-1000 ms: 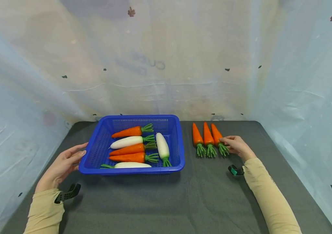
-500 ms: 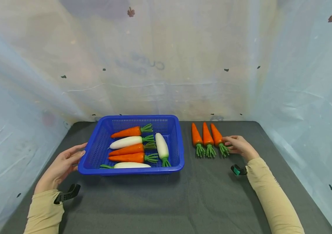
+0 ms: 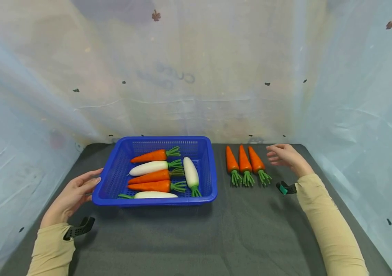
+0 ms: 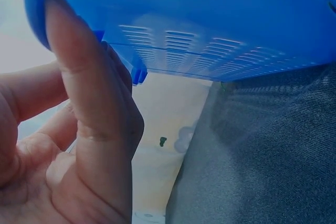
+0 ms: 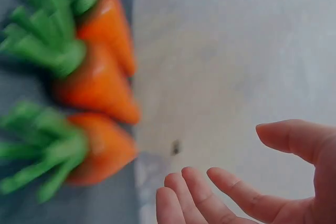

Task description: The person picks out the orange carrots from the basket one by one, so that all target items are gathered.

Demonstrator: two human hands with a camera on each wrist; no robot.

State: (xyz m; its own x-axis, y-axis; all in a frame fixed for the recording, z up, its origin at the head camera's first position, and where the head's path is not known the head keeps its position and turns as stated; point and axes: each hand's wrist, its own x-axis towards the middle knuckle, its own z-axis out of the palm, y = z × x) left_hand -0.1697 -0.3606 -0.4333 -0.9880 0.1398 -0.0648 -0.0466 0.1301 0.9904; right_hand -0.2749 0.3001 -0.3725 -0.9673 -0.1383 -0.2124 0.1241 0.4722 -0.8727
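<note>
The left grip (image 3: 73,195), thumb and fingers apart, touches the left rim of the blue basket (image 3: 154,202) holding orange carrots (image 3: 149,186) and white radishes (image 3: 149,168). Rightward, three loose carrots (image 3: 245,160) lie on the worktop (image 3: 168,241), just left of the right grip (image 3: 287,156), which hovers spread, empty. Row-tidying seems the step; adjusting one calls for lowering, then pinching.

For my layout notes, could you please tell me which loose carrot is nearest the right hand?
The rightmost carrot; the middle one and left one lie farther from the right hand.
</note>
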